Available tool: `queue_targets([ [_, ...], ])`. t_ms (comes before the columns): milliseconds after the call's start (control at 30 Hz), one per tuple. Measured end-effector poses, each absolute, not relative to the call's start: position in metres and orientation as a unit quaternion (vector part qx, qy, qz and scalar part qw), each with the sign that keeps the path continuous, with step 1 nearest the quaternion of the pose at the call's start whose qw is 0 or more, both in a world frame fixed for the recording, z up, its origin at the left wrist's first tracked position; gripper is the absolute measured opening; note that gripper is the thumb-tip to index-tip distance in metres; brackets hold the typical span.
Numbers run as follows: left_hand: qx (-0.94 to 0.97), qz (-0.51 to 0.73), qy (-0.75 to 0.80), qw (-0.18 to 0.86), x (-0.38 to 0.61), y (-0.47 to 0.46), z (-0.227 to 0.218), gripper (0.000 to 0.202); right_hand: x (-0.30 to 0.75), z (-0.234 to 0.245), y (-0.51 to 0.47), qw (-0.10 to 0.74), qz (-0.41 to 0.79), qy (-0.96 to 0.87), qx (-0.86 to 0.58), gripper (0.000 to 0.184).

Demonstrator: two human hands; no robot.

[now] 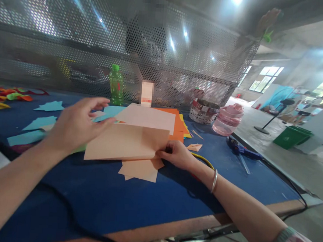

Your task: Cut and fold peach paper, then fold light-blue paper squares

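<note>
Left hand point(75, 126) is motion-blurred, its fingers point(97, 103) spread over a peach paper sheet point(123, 144); contact cannot be confirmed. Right hand point(175, 154) pinches the sheet's right edge, thumb partly hidden. The sheet overlies orange paper point(178, 123) on the blue table point(111, 202).
</note>
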State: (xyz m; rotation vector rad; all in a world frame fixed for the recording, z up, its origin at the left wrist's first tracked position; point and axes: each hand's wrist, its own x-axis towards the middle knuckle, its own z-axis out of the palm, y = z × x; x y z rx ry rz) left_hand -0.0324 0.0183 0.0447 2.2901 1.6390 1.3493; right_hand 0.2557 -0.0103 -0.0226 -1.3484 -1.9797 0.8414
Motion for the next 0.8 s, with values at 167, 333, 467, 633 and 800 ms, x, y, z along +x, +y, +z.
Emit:
queue_targets([
  [167,0.844,0.422,0.253,-0.213,0.004,-0.021,0.027,0.025,0.257,-0.024,-0.01,0.298,0.324,-0.736,-0.514,0.019],
  [333,0.944,0.293,0.131,-0.078,0.02,-0.033,-0.001,0.035,0.257,-0.023,-0.01,0.285,0.337,-0.742,-0.505,0.012],
  [467,0.953,0.256,0.15,-0.056,0.016,-0.025,-0.012,0.035,0.255,-0.021,-0.01,0.293,0.313,-0.753,-0.498,0.013],
  [633,0.955,0.24,0.168,-0.052,0.016,-0.022,-0.012,0.033,0.254,-0.019,-0.009,0.294,0.322,-0.756,-0.489,0.013],
  [800,0.951,0.246,0.183,-0.034,0.019,-0.023,-0.015,0.033,0.253,-0.019,-0.008,0.279,0.32,-0.754,-0.5,0.009],
])
